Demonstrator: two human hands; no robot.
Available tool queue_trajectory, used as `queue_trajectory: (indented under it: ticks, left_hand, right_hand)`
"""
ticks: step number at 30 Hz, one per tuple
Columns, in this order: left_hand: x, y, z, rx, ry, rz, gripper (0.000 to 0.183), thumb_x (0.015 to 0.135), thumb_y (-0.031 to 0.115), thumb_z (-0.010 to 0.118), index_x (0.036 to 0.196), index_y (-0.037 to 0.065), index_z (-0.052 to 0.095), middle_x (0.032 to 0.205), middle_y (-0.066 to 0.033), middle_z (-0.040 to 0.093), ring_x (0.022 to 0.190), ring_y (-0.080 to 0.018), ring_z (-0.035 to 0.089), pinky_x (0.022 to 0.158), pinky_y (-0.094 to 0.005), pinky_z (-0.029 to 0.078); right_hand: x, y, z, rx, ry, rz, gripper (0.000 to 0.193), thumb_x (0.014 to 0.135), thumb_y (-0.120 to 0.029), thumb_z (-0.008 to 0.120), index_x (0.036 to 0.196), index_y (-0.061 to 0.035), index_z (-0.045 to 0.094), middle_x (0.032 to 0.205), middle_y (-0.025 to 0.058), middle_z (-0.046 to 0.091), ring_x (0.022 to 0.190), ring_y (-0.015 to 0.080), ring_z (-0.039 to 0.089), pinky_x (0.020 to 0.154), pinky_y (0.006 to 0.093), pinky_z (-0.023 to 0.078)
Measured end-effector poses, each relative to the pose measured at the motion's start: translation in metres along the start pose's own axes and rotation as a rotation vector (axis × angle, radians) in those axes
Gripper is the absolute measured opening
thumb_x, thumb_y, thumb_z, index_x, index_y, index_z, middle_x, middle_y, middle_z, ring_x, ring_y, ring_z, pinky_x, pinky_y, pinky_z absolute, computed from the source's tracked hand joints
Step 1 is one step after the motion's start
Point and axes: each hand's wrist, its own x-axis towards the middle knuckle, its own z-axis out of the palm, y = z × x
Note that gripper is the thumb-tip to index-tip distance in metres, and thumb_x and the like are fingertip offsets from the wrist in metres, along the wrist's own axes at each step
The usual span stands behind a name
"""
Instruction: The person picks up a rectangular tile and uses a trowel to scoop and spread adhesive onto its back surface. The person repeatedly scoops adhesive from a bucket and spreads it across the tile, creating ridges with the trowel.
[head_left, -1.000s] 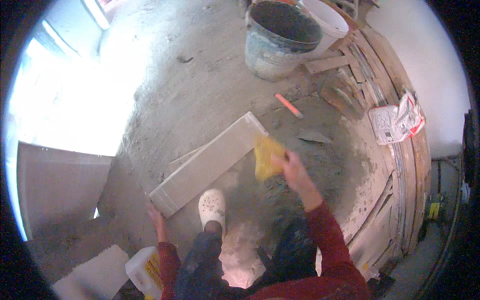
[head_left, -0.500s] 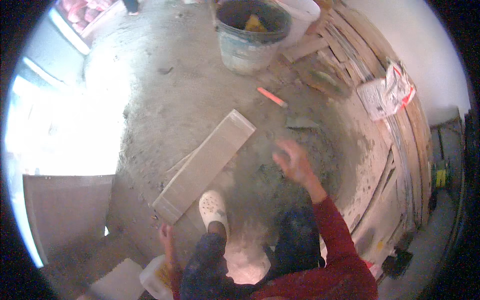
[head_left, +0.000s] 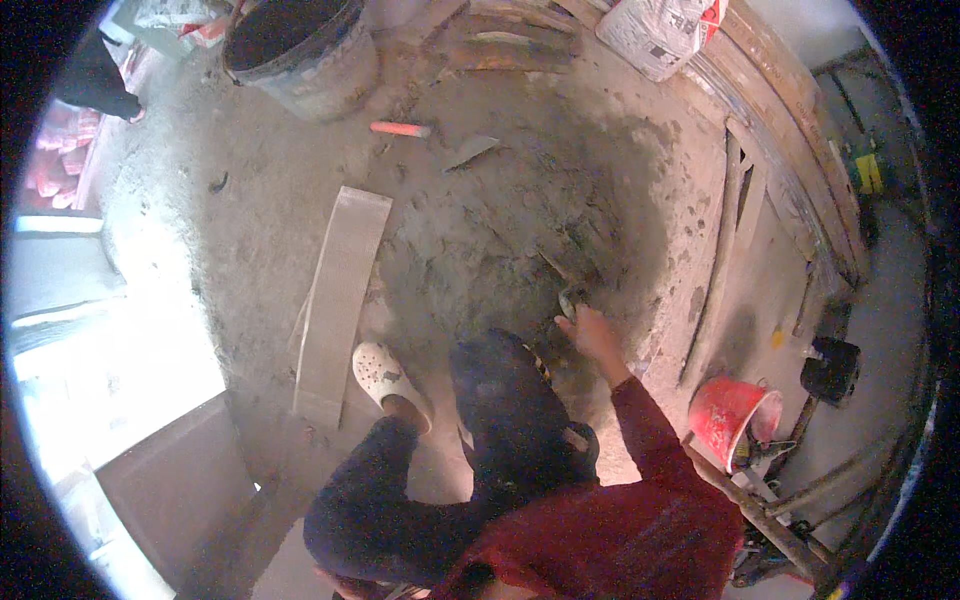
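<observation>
In front of me to the right, my right hand [head_left: 595, 338] is closed around a tool that looks like a trowel [head_left: 568, 298]. The trowel points away from me over a broad patch of dark wet mortar [head_left: 480, 265] on the floor. My left hand does not show. To the left of the mortar lies a long pale board or tile [head_left: 343, 290], with a thin edge of another piece under it. Beyond the mortar lie an orange-red stick-like object [head_left: 400, 129] and a flat grey triangular piece [head_left: 473, 152].
A large dirty bucket [head_left: 320, 75] stands at the far left. Wooden planks [head_left: 775, 150] run along the right, with a white-and-red bag [head_left: 655, 35] on them. A red bucket [head_left: 722, 415] is tipped over at right. A person's leg [head_left: 100, 85] shows far left.
My view has swung to the right. My right hand, empty before, now grips the trowel-like tool nearer to me. My left hand has left the view.
</observation>
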Motion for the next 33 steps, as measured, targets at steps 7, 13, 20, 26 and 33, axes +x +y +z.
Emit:
queue_trajectory:
  ticks: [7, 13, 20, 26, 33]
  left_hand:
    - [-0.007, 0.016, -0.022, 0.145, -0.117, 0.161, 0.059, 0.094, 0.046, 0.040, 0.138, 0.008, 0.040, 0.135, -0.0111, 0.047, 0.123, -0.0272, 0.044, 0.108, -0.0424, 0.028]
    - [-0.024, 0.017, 0.034, 0.120, -0.117, 0.211, 0.049, 0.094, 0.040, 0.046, 0.128, 0.005, 0.050, 0.128, -0.0075, 0.053, 0.117, -0.0251, 0.048, 0.101, -0.0378, 0.036]
    - [-0.005, 0.038, 0.062, -0.036, -0.188, 0.185, 0.053, 0.099, 0.047, 0.035, 0.129, 0.005, 0.050, 0.128, -0.0091, 0.052, 0.120, -0.0246, 0.046, 0.104, -0.0374, 0.034]
    - [0.018, 0.028, 0.044, 0.192, -0.203, 0.272, 0.051, 0.099, 0.040, 0.038, 0.129, 0.001, 0.049, 0.125, -0.0133, 0.055, 0.119, -0.0243, 0.048, 0.105, -0.0366, 0.033]
    - [0.000, 0.013, 0.039, -0.121, -0.139, 0.079, 0.054, 0.097, 0.044, 0.040, 0.129, 0.002, 0.050, 0.123, -0.0148, 0.056, 0.117, -0.0273, 0.050, 0.103, -0.0387, 0.036]
  right_hand:
    - [-0.033, -0.003, -0.037, 0.166, -0.012, -0.074, 0.040, 0.095, -0.038, 0.050, 0.101, 0.0011, 0.054, 0.091, 0.0265, 0.062, 0.088, 0.0446, 0.060, 0.076, 0.0514, 0.047]
    - [-0.126, 0.073, -0.022, 0.277, -0.027, 0.054, 0.042, 0.096, -0.041, 0.046, 0.113, -0.0022, 0.051, 0.092, 0.0272, 0.062, 0.089, 0.0446, 0.059, 0.074, 0.0517, 0.046]
    - [-0.072, 0.021, 0.089, 0.749, 0.146, -0.244, 0.043, 0.096, -0.043, 0.043, 0.096, -0.0047, 0.062, 0.073, 0.0166, 0.064, 0.065, 0.0342, 0.062, 0.059, 0.0452, 0.046]
    - [-0.039, -0.023, 0.059, 1.328, -0.299, 0.340, 0.041, 0.095, -0.044, 0.048, 0.094, -0.0058, 0.062, 0.071, 0.0067, 0.059, 0.061, 0.0230, 0.057, 0.054, 0.0396, 0.044]
    - [-0.045, 0.004, 0.047, 0.927, -0.295, 0.229, 0.037, 0.094, -0.042, 0.051, 0.097, -0.0054, 0.060, 0.072, 0.0027, 0.058, 0.060, 0.0190, 0.055, 0.052, 0.0359, 0.044]
